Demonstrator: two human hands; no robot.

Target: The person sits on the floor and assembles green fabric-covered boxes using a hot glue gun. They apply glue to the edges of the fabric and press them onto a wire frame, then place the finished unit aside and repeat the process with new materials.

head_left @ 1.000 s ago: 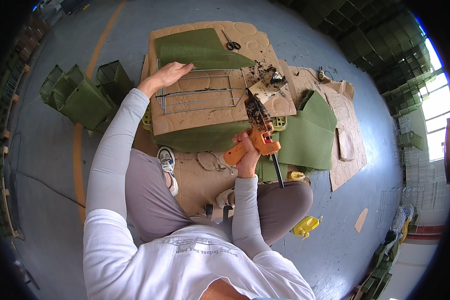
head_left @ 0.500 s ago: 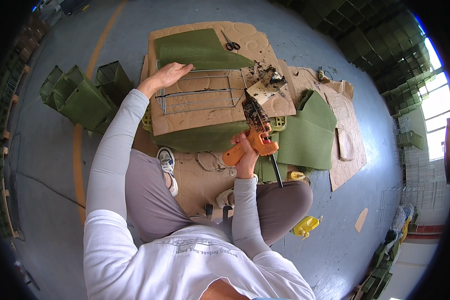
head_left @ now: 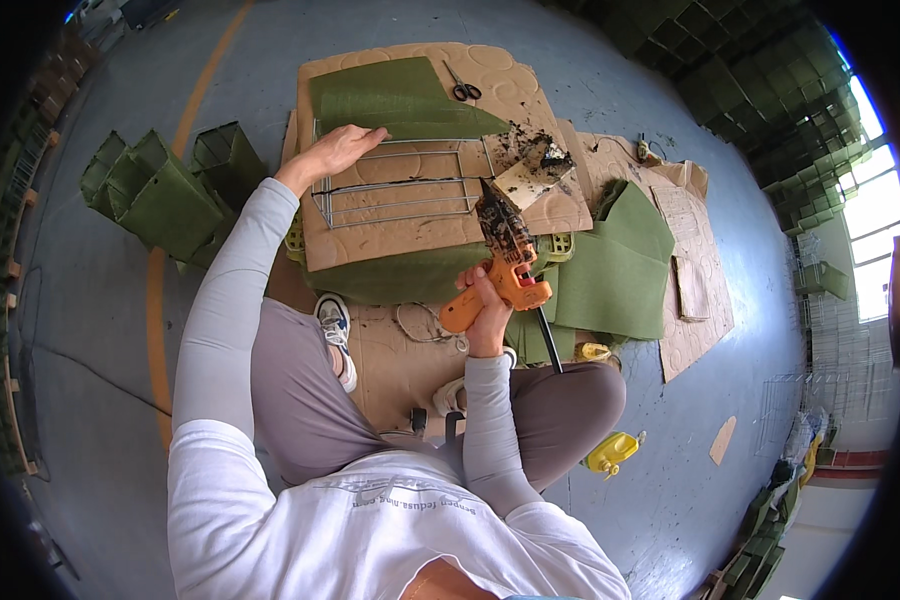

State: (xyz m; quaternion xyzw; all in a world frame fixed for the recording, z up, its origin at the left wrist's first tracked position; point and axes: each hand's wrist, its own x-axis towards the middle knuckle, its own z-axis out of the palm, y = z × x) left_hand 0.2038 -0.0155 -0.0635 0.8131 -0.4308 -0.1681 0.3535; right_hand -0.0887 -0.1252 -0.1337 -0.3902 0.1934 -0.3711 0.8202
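Note:
My right hand [head_left: 489,318] is wrapped round the handle of an orange hot glue gun [head_left: 520,288]. Its front is caked with dark glue, and a black glue stick [head_left: 549,340] sticks out of the back. The tip points at the near right corner of a metal wire frame [head_left: 400,184]; whether they touch I cannot tell. A dark strand of glue runs along one wire. My left hand [head_left: 342,150] holds the frame's far left part, fingers along the far wire, thumb hidden. Behind the frame lies green felt-like sheet [head_left: 385,95], touching or close to that wire.
Cardboard [head_left: 355,245] covers the low work surface. Black-handled scissors [head_left: 462,88] lie at its far edge, and a glue-smeared block [head_left: 530,180] at the right. Green sheets [head_left: 615,275] are stacked on the right, green boxes [head_left: 165,200] stand left, and a yellow container [head_left: 613,453] is on the floor.
The glue gun in my right hand has shifted slightly left, its tip now nearer the frame's right corner. My left hand and the frame have stayed where they were.

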